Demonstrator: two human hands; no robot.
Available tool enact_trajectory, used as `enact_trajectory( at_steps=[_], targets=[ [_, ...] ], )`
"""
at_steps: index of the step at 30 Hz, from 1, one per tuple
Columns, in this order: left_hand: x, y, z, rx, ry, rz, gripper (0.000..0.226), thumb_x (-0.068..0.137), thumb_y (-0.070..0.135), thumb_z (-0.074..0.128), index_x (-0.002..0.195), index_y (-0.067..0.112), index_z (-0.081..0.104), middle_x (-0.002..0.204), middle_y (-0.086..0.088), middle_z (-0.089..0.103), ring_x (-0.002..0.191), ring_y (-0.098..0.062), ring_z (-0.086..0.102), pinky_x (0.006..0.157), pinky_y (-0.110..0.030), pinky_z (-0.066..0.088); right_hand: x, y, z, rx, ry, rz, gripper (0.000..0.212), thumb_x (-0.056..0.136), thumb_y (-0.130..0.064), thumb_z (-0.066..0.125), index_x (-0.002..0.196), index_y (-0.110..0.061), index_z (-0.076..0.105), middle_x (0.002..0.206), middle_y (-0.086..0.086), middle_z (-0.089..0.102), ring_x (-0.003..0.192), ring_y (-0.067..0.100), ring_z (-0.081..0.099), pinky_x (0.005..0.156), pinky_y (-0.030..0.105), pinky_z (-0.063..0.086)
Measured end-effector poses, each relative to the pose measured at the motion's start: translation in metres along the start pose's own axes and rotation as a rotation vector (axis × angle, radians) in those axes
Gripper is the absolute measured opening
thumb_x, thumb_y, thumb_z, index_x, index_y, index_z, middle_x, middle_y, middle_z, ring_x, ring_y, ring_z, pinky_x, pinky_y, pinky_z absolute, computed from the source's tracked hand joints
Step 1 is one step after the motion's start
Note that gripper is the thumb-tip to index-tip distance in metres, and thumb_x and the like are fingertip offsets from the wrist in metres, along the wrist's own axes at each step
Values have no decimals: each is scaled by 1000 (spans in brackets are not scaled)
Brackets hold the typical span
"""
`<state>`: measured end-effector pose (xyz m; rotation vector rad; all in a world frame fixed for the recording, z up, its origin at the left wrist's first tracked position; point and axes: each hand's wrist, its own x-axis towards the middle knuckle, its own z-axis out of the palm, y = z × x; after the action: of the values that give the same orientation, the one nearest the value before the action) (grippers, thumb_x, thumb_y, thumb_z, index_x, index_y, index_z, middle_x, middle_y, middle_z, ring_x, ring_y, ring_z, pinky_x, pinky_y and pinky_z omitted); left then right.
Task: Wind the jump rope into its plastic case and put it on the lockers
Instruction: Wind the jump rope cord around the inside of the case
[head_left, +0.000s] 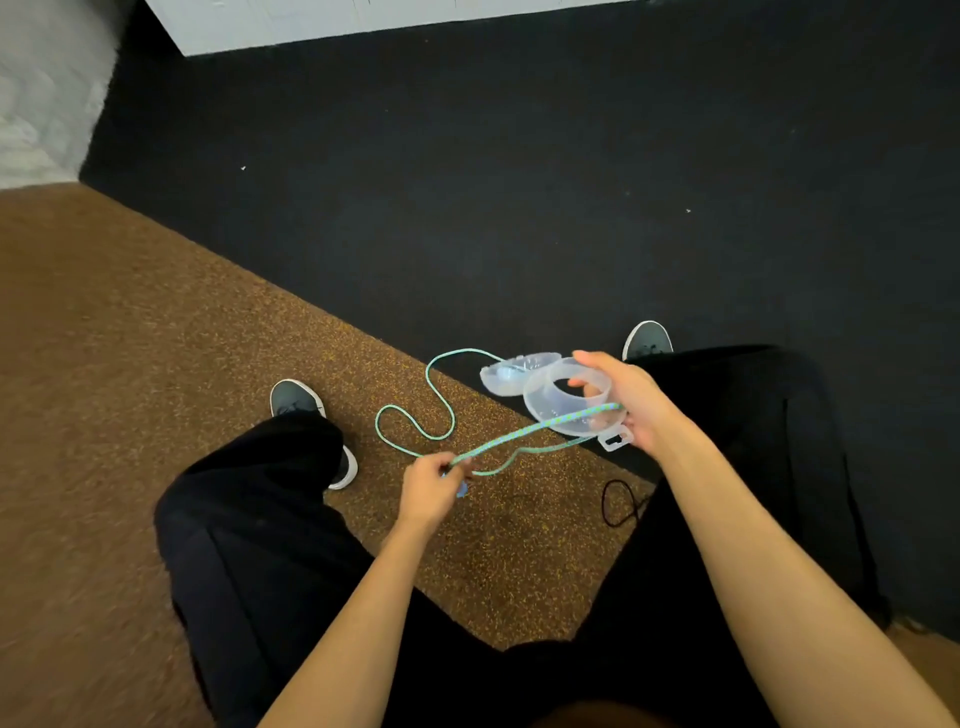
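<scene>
Biggest worry is the loose run of jump rope (415, 410) snaking over the floor (156, 364) between your shoes. It crosses the seam where the brown carpet meets the black mat, and if you reel it in fast I'd guess those bends cinch into a knot or catch under your left shoe (306, 415). Step wrong and you yank the case right out of your grip.

Next, the plastic case (569, 400): your right hand (639, 405) is closed around its rim, thumb on top, fingers inside the clear tub, with the lid (514, 371) hanging open off the far side. That flopping lid could snag the rope as it feeds in.

Your left hand (436, 480) is pinched shut on the rope, which runs taut up to the case. Pull too hard and it probably slips off instead of winding.

Hard to make out: something small and blue (461, 488) under your left hand, maybe a handle or end cap, can't say. No idea where the other rope end is, or how much is wound in. The lockers aren't in view at all, and there's a black cord loop (615, 501) by your right leg I can't identify.
</scene>
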<state>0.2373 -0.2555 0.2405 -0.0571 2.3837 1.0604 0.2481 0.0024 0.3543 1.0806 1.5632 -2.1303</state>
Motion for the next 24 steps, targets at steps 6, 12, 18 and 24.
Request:
enact_trajectory(
  at_steps=[6,12,18,24],
  targets=[
    [-5,1,-2,-164,48,20,6,80,27,71,84,27,76,79,0,73,71,-9,58,67,-25,41,17,21,0,-152,42,-27,44,88,-38,65,93,6,68,37,-2,43,29,7,42,33,18,33],
    [-5,1,0,-291,94,-281,24,85,17,68,106,4,70,65,-3,61,38,-3,55,46,-22,52,23,45,18,-256,42,-26,42,84,-39,70,83,3,72,45,1,49,40,1,52,57,24,39],
    [-19,32,6,-962,-30,-347,29,89,-3,44,109,3,64,82,-12,67,63,-15,69,57,-24,57,26,66,29,-262,70,-18,45,84,-43,69,84,1,72,58,6,56,56,10,55,65,26,42],
    [-22,32,7,-1126,-73,-351,31,89,6,59,120,8,58,98,-9,72,80,-17,69,74,-35,57,27,84,43,-277,73,19,46,85,-49,65,93,-3,70,56,0,59,62,12,56,66,29,43]
  ],
)
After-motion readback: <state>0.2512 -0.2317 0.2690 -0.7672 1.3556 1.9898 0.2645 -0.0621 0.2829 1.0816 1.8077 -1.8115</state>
